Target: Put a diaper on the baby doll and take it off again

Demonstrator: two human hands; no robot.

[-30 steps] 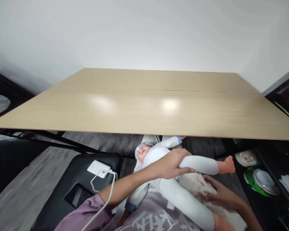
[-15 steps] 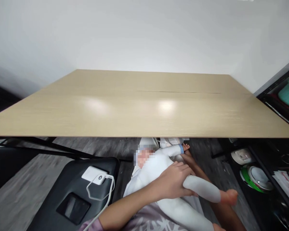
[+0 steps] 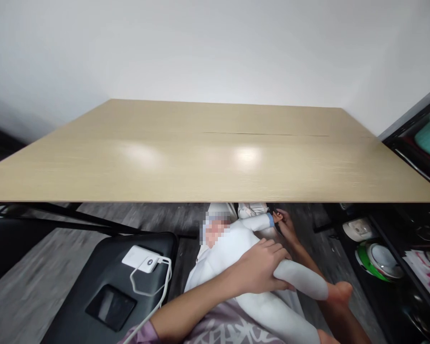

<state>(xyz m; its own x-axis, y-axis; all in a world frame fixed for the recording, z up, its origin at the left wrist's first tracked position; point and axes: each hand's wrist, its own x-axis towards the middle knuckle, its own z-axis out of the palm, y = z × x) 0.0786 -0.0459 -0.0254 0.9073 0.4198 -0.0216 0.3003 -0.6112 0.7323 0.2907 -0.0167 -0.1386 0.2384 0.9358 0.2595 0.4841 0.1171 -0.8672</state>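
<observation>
A baby doll (image 3: pixel 232 243) in a white suit with blue cuffs lies on my lap below the table's front edge, head away from me. My left hand (image 3: pixel 260 270) is wrapped round the doll's raised leg (image 3: pixel 301 282) near the thigh. Beyond the doll, my right hand (image 3: pixel 285 228) reaches under the table edge with fingers pinched at the doll's small hand by the blue cuff (image 3: pixel 270 220). My right forearm passes under the raised leg and is partly hidden.
A wide light wooden table (image 3: pixel 215 157) fills the middle, with a white wall behind. At lower left stands a black seat (image 3: pixel 103 286) with a white charger and cable (image 3: pixel 143 260). Black shelves at right (image 3: pixel 397 258) hold bowls and a green-rimmed plate.
My right hand has left the cloth beside the doll's legs and reached forward to the doll's hand under the table edge. My left hand kept its hold on the leg, now lower.
</observation>
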